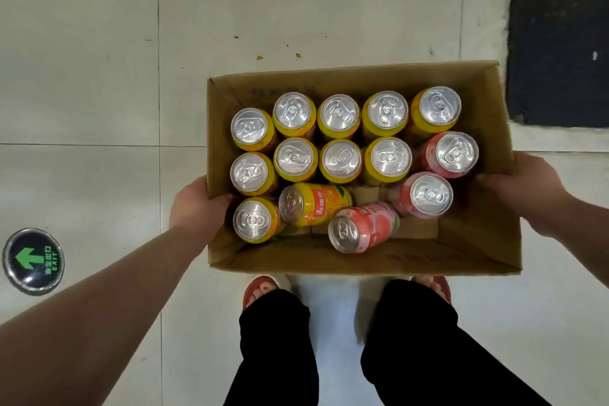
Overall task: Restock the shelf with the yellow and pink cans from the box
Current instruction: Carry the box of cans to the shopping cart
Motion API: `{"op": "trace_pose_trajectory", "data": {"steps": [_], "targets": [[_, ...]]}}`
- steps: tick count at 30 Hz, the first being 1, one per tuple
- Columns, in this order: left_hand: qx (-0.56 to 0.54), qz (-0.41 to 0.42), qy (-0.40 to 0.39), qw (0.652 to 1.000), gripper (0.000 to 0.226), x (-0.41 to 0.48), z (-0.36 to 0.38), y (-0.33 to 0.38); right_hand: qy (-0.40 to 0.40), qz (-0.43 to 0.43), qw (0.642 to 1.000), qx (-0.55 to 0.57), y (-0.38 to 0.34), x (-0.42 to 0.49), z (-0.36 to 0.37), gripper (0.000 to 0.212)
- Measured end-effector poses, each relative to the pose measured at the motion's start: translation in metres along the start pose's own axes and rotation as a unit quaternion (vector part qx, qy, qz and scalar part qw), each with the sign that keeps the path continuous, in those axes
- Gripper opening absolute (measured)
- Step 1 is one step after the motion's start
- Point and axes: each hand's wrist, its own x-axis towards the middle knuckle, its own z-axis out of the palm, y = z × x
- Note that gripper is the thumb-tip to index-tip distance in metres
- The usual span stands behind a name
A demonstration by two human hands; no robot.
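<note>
An open cardboard box [481, 234] is held over the floor in front of my legs. My left hand [197, 204] grips its left wall and my right hand [524, 191] grips its right wall. Inside stand several yellow cans [295, 160] upright in rows, filling the left and far part. One yellow can [316, 204] lies on its side near the middle. Two pink cans [456, 153] stand at the right, and a third pink can [362, 227] lies tipped over at the near side. No shelf is in view.
White floor tiles [99, 76] spread all around. A round green exit arrow marker [33, 260] is set in the floor at the left. A dark patch of floor [557, 43] lies at the far right. My feet in red sandals [260, 287] stand just under the box.
</note>
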Motion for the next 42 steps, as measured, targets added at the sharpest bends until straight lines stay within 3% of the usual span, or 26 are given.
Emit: {"op": "trace_pose_trajectory", "data": {"steps": [11,21,23,27,35,42], "targets": [[0.062,0.056,-0.016,0.996,0.009,-0.147,-0.122,0.078,0.012,0.017,0.999,0.041,-0.005,-0.161,-0.136,0.019],[0.107,0.210,-0.010,0.972,0.008,-0.322,-0.264,0.235,0.087,0.027,0.990,0.107,-0.028,-0.353,-0.325,0.014],[0.131,0.253,-0.008,0.959,0.020,-0.353,-0.285,0.265,0.113,0.035,0.983,0.138,-0.026,-0.392,-0.354,0.017],[0.162,0.334,-0.008,0.929,0.011,-0.401,-0.310,0.315,0.184,0.064,0.962,0.194,-0.010,-0.467,-0.387,0.012],[0.186,0.480,-0.067,0.855,0.009,-0.479,-0.324,0.367,0.313,0.158,0.888,0.297,0.043,-0.617,-0.381,0.006],[0.246,0.605,-0.143,0.744,0.012,-0.586,-0.295,0.368,0.390,0.269,0.794,0.380,0.107,-0.761,-0.319,0.005]]}}
